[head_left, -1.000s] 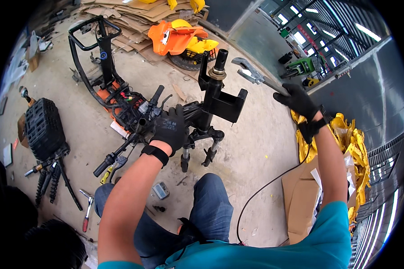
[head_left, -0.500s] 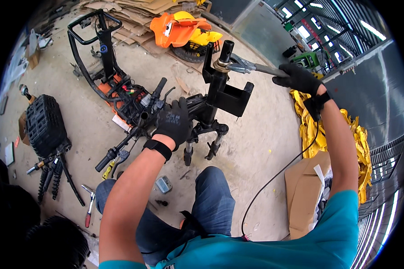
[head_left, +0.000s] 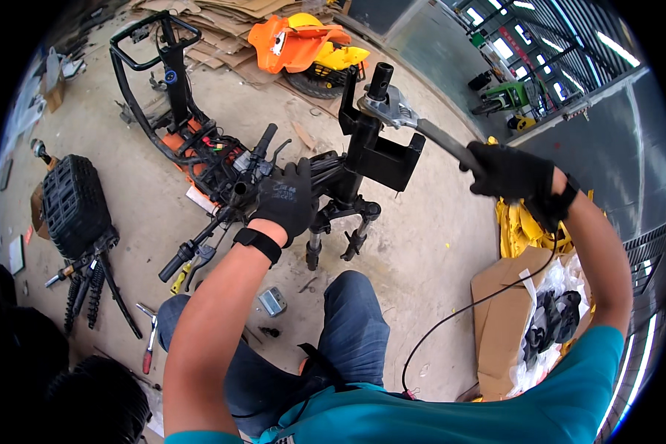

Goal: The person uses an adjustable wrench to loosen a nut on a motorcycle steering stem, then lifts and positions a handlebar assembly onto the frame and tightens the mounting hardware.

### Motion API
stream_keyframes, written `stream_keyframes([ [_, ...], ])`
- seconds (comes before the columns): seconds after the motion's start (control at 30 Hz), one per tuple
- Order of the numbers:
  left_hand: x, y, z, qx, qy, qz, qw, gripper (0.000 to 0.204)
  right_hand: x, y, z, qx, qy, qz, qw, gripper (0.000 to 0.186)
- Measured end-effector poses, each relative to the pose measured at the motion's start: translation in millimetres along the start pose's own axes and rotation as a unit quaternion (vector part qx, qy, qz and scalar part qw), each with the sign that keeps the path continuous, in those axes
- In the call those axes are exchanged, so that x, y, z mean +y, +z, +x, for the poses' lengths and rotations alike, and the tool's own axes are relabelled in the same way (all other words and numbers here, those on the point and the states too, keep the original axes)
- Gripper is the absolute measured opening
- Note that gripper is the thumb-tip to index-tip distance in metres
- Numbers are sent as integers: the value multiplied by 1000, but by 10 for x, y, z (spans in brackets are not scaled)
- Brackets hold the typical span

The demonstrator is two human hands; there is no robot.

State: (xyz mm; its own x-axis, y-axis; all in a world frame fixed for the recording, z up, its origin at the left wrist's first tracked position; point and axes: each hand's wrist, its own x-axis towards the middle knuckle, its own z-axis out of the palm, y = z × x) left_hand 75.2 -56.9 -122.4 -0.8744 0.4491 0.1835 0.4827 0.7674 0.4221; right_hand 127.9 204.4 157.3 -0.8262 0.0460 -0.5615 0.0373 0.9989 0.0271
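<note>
My right hand (head_left: 507, 172), in a black glove, is wrapped round the handle of an adjustable wrench (head_left: 440, 140). The wrench's jaws sit around the top of the black steering column (head_left: 362, 144), just below its upright tube end. My left hand (head_left: 287, 198), also gloved, is closed beside the column, over the dark bars and cables (head_left: 325, 172); its palm hides exactly what it grips. The handlebar (head_left: 200, 240) lies just left of that hand. Below the column, the fork legs (head_left: 357, 240) point down toward the floor.
The vehicle frame (head_left: 172, 96) stands at the upper left. A black ribbed case with springs (head_left: 78, 200) and a ratchet (head_left: 149, 340) lie on the left. A small grey box (head_left: 272, 302) is near my knees. Orange and yellow body panels (head_left: 300, 48) and an open carton (head_left: 496, 325) lie around.
My right hand has swung the wrench handle toward me and to the right. The column has shifted slightly right. My left hand has stayed nearly in place.
</note>
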Motion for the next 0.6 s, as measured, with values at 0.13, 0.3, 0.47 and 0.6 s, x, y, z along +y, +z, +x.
stream_keyframes([
  [0.13, -29, 1, 25, -12, -8, 1, 1000, 57, -573, 325, -306, -44, -1, 179, 983, 47],
  [0.3, 103, 14, 77, -8, -4, -32, 999, 53, -1338, 1189, -136, 86, -25, 370, 925, 44],
  [0.47, -332, 489, 131, 50, 39, -246, 967, 44, -2112, 1747, 491, 233, -217, 688, 652, 35],
  [0.6, -21, 91, 32, 29, 17, -34, 999, 47, -1845, 2208, 305, 239, -166, 681, 672, 40],
])
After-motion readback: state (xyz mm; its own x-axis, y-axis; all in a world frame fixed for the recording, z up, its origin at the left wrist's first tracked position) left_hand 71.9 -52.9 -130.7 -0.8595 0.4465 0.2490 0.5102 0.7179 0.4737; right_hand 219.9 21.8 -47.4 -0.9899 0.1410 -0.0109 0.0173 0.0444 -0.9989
